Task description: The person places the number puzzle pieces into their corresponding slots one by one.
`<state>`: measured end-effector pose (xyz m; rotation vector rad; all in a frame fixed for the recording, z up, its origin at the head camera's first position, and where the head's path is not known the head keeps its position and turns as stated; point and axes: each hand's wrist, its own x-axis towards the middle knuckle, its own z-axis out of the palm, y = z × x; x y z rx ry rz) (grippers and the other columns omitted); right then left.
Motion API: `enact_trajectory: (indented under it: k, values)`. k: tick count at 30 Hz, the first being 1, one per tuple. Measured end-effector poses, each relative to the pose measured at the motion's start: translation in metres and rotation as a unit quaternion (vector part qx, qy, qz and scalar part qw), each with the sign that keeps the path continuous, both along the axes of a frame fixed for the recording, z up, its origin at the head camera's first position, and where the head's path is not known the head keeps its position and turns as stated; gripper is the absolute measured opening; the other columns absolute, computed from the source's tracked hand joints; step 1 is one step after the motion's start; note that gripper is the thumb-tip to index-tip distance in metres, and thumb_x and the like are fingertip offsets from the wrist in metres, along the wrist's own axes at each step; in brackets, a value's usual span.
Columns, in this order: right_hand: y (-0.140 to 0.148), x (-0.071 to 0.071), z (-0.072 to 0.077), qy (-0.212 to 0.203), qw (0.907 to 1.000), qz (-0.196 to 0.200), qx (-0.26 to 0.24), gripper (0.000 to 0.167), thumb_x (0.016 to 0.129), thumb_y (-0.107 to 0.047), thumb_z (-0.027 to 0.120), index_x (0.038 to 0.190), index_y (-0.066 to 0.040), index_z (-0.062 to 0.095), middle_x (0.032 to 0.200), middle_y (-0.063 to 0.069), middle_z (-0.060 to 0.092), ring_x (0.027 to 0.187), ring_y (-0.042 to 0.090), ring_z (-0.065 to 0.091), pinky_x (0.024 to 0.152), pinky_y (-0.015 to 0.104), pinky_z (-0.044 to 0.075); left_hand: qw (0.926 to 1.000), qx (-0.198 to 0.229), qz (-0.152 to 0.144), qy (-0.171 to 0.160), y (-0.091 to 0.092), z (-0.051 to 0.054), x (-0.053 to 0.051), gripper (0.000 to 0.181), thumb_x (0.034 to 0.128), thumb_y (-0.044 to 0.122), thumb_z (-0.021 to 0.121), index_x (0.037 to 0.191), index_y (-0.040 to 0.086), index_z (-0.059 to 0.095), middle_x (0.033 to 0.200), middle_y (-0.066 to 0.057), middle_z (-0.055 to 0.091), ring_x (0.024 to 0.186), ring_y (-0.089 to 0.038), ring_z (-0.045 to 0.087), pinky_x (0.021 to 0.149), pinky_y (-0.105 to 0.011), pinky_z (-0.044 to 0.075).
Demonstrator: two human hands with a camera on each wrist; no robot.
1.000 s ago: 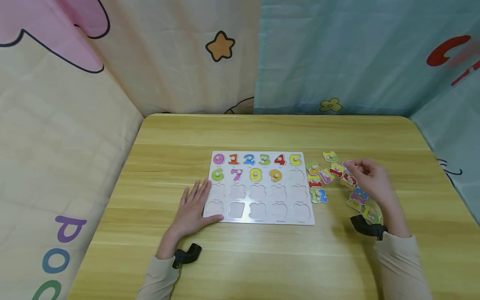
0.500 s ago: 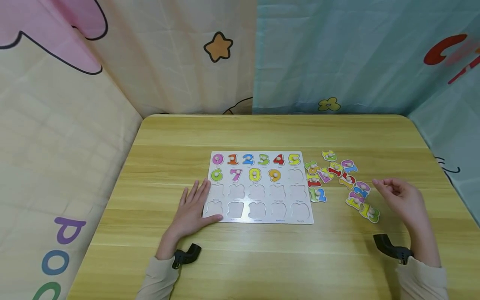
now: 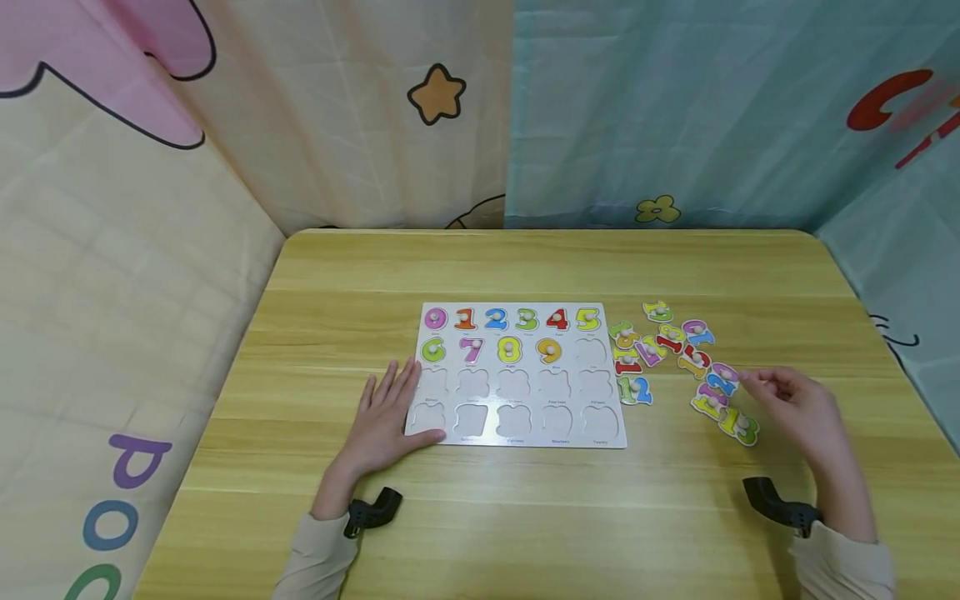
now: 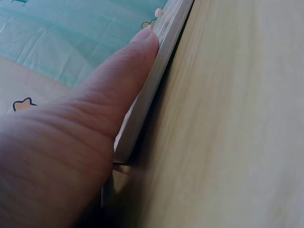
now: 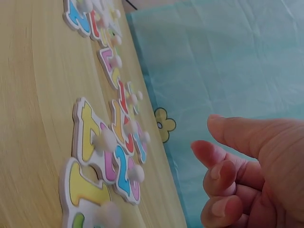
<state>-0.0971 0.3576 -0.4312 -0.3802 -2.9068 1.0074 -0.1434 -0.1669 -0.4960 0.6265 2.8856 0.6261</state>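
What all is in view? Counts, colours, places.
table: 1, yellow wood-grain, centre
number board: 1, white, on the table
seated number pieces: 10, multicoloured, top two rows
empty recesses: 11, pale, rest of the board
loose number pieces: 11, multicoloured, right of the board
backdrop cloth: panel count unclear, cream and teal, behind and beside table
wrist cameras: 2, black, one per wrist
sleeves: 2, beige, forearms
left hand: 1, board's lower left
right hand: 1, beside loose pieces

Left hand (image 3: 386, 421) splayed, right hand (image 3: 802, 412) half-curled.
Left: fingers (image 3: 397, 379) straight, thumb (image 4: 114, 71) out wide. Right: hovering, thumb and index tips just apart, other fingers bent toward palm.
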Motion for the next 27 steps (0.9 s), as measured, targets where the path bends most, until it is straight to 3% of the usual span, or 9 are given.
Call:
enact_trajectory:
  k: [7, 13, 22, 27]
  values:
    - [-0.008, -0.011, -0.003, 0.014, 0.9997, 0.019, 0.005, 0.042, 0.095, -0.04, 0.056, 0.095, 0.001, 0.063, 0.064, 0.004, 0.046, 0.057, 0.015, 0.039, 0.046, 0.032, 0.028, 1.0, -0.001, 0.0, 0.0, -0.001, -0.002, 0.0, 0.108, 0.0792, 0.067, 0.06, 0.152, 0.006, 0.009, 0.158, -0.007, 0.006, 0.143, -0.026, -0.006, 0.111, -0.047, -0.01]
    - [-0.011, -0.023, -0.002, 0.011, 0.9986, 0.052, 0.005, 0.043, 0.096, -0.041, 0.053, 0.097, 0.001, 0.063, 0.068, 0.006, 0.049, 0.06, 0.017, 0.041, 0.049, 0.028, 0.031, 1.0, 0.004, 0.0, 0.007, -0.001, -0.003, 0.0, 0.108, 0.0787, 0.067, 0.06, 0.152, 0.005, 0.011, 0.158, -0.007, 0.007, 0.143, -0.027, -0.004, 0.111, -0.047, -0.009]
    - [-0.01, -0.058, -0.004, -0.002, 0.996, 0.09, 0.007, 0.041, 0.097, -0.039, 0.053, 0.105, 0.001, 0.059, 0.073, 0.01, 0.051, 0.057, 0.02, 0.045, 0.047, 0.029, 0.035, 1.0, 0.002, -0.002, 0.005, -0.002, -0.003, 0.0, 0.107, 0.0797, 0.069, 0.057, 0.153, 0.007, 0.009, 0.158, -0.006, 0.006, 0.143, -0.026, -0.005, 0.111, -0.047, -0.009]
    - [-0.004, -0.081, -0.008, -0.037, 0.994, 0.103, 0.011, 0.039, 0.097, -0.037, 0.053, 0.114, -0.003, 0.055, 0.08, 0.012, 0.055, 0.052, 0.024, 0.054, 0.045, 0.037, 0.044, 1.0, 0.0, -0.002, 0.002, -0.001, -0.002, 0.0, 0.108, 0.0793, 0.069, 0.057, 0.153, 0.007, 0.009, 0.158, -0.006, 0.006, 0.143, -0.026, -0.005, 0.111, -0.047, -0.01]
